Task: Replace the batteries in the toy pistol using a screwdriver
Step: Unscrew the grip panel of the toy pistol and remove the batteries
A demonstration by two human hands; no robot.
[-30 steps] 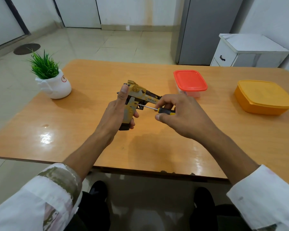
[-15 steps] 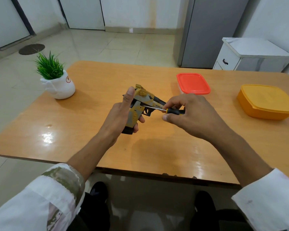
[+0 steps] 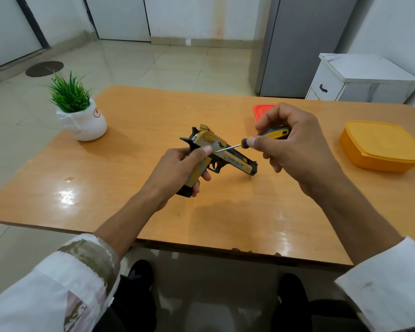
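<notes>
Wooden tabletop (image 3: 106, 188) is filling the room's foreground; over its middle, the left grip (image 3: 175, 168) is clasping the toy pistol (image 3: 235, 161) by its handle, muzzle slanting right. The right grip (image 3: 295, 147) is clenching the screwdriver (image 3: 276, 134), tip meeting the pistol beside the other grip's thumb. Judged stage: the battery-cover screw is being worked; next comes seating the tip squarely and turning.

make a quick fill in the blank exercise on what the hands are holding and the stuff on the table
1. The left hand grips the toy pistol, while the right hand holds the ____.
2. The potted plant stands in a ____ pot.
3. The container partly hidden behind the right hand has a ____ lid.

Missing words: screwdriver; white; red
</notes>
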